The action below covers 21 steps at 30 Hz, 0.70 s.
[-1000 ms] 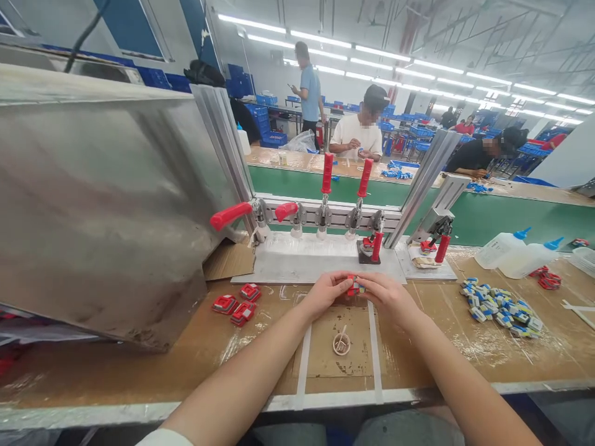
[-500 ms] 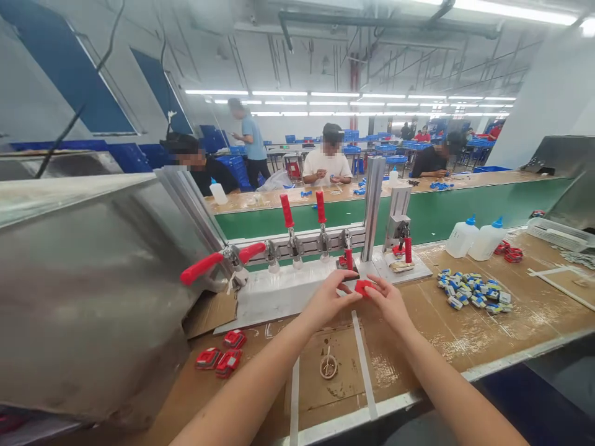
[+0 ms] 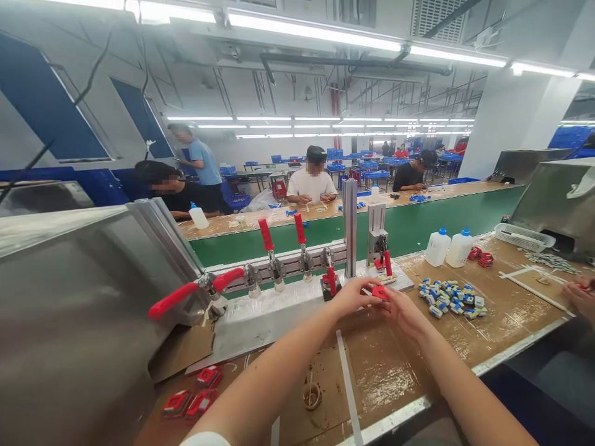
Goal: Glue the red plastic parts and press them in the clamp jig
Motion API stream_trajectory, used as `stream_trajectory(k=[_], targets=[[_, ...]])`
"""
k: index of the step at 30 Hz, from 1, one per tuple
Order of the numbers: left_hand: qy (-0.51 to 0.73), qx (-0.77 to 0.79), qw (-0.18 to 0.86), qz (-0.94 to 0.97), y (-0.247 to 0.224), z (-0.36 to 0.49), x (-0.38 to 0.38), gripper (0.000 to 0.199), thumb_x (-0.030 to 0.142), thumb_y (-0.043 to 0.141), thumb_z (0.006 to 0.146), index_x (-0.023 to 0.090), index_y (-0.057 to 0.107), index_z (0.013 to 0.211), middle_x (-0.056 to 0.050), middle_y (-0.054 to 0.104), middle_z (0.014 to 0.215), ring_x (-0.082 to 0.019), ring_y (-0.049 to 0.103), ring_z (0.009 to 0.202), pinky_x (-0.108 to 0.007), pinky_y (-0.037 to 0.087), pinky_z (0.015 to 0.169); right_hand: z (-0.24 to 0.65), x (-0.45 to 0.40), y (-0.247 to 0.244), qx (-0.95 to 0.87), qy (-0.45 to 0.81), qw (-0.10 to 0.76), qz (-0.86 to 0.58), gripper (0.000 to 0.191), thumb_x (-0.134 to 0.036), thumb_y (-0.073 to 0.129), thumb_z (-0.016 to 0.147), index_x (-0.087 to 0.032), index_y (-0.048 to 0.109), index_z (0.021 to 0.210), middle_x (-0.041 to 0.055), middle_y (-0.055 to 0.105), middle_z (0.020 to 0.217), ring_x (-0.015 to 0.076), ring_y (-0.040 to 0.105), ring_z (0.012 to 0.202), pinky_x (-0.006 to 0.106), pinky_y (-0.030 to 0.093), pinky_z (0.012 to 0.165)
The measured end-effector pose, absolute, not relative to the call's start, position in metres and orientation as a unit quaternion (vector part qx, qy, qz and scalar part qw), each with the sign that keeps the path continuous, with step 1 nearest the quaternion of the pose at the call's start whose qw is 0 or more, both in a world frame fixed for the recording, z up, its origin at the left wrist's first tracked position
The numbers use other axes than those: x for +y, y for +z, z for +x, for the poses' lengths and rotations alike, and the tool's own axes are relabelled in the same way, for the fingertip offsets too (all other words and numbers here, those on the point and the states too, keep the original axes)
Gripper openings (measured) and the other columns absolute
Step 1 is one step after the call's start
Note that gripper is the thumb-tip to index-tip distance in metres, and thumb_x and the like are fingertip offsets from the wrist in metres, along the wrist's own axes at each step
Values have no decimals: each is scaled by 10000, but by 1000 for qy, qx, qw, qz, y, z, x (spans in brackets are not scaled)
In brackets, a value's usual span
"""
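Observation:
Between my two hands is a small red plastic part (image 3: 380, 292), gripped by the fingertips of both. My left hand (image 3: 352, 296) closes on it from the left, and my right hand (image 3: 405, 311) pinches it from the right. Just beyond them stands a toggle clamp with a red handle (image 3: 387, 262) on an upright bracket, with a red piece under it. To the left, a row of red-handled toggle clamps (image 3: 302, 251) is fixed to a metal rail over a pale base plate (image 3: 246, 331). A dark block (image 3: 331, 286) sits beneath the nearest of these clamps.
Several red-and-black parts (image 3: 188, 399) lie at left, near a small round cup (image 3: 312, 395). On the right are a pile of blue-and-white pieces (image 3: 450, 297) and two white bottles (image 3: 458, 248). Another person's hand (image 3: 581, 294) shows at the right edge. Co-workers sit across the green-sided bench (image 3: 418, 223).
Both hands have moved rightward with the red part, toward the separate clamp. The camera view has turned right and tilted up; another person's hand now appears at the right edge.

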<state>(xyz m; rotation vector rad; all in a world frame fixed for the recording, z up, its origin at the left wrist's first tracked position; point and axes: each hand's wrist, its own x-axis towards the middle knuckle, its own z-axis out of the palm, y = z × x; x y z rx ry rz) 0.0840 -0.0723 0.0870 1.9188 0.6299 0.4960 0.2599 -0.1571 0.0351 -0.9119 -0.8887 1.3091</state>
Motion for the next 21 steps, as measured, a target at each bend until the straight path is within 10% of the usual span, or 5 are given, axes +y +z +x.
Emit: stream_trajectory(k=[5,12,21], targets=[[193,423,303,832,90,107,-49,410,317,778,841,232,690,1232,-71,766,1055,-230,722,914,-334,551,822,297,-115,34,-367,271,687,-566,533,-669,712,733,-235,564,1005,78,733,967,237,698,766,350,561,621],[172,500,183,829,100,141,-25,266,177,776,814,191,734,1076,-163,753,1091,-350,684,1111,-418,487,949,303,-95,86,-448,261,669,-533,596,-653,705,742,-210,559,1113,-29,629,663,191,583,583,300,453,541],[207,504,205,813,92,165,-11,361,257,785,840,206,706,1188,-164,748,1166,-324,679,1157,-370,474,949,304,-93,184,-504,260,685,-458,671,-628,686,805,-210,540,1309,31,696,890,163,579,686,268,440,548]])
